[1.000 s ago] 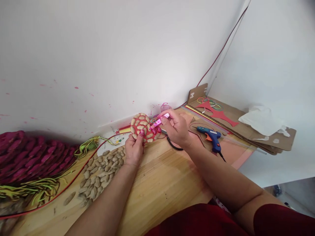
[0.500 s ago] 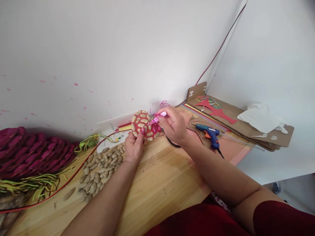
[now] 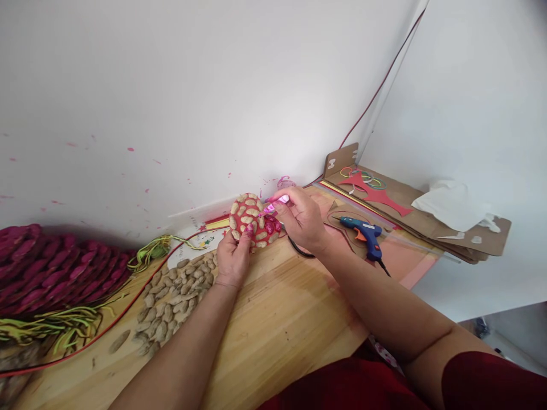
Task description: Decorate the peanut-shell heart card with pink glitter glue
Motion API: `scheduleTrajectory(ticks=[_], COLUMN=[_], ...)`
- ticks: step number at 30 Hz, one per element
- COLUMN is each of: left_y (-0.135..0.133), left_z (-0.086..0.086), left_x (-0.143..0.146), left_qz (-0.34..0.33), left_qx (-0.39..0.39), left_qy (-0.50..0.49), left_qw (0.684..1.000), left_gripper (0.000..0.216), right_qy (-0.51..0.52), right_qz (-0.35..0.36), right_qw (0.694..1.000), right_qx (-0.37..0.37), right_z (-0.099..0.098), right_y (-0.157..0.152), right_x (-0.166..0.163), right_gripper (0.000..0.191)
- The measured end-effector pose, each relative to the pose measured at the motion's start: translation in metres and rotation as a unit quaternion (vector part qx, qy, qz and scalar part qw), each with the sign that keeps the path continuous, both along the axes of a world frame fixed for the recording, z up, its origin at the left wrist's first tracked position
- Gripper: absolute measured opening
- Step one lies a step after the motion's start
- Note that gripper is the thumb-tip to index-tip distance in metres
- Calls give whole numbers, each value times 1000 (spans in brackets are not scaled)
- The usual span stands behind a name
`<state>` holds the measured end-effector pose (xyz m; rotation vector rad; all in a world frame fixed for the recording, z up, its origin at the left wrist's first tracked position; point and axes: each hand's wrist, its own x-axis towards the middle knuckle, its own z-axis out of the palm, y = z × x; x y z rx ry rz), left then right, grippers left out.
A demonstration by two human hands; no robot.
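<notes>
My left hand (image 3: 233, 256) is closed on the lower edge of a round red disc (image 3: 253, 222) covered with peanut shells, holding it up above the wooden table (image 3: 282, 324). Several shells at the disc's right side are painted glittery pink. My right hand (image 3: 301, 219) pinches a small pink glitter tube (image 3: 273, 206), and its tip touches the disc's right side. Both forearms reach in from the bottom of the view.
A heap of loose peanut shells (image 3: 175, 299) lies left of my left arm. Dark pink painted shells (image 3: 51, 267) and green-yellow cords (image 3: 64, 324) sit at far left. A blue glue gun (image 3: 365, 234) lies on cardboard (image 3: 427, 222) at right, with white tissue (image 3: 448, 205) beyond.
The disc and both hands have stayed almost in place. The pink tube's tip has shifted slightly along the disc's right side.
</notes>
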<state>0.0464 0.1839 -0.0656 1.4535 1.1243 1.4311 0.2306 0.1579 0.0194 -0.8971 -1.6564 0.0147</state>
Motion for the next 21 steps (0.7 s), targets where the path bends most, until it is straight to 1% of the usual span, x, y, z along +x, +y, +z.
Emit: scheduleTrajectory(ticks=[6,10,15,19,21], left_y=[-3,-3,-3,-3,-3], left_z=[4,6,5,3,2], left_x=[1,1,1,0,0], left_qz=[-3,-7,-8,-16,-16], left_qx=[-8,-13,-10,-3,-5], left_qy=[-17,-33,-30,-40,-45], left_qw=[1000,999,999,999,999], left_gripper=[49,49,48,48,49], right_qy=[-8,18,6,6,15], right_qz=[-18,-24,-3,-24,-22], right_qw=[1000,1000,1000,1000,1000], right_qx=[6,3,-17,-3,3], right_z=[1,3,3,2,2], right_y=[2,1,1,2,3], right_x=[4,5,4,6,6], right_gripper=[14,16,17,17,17])
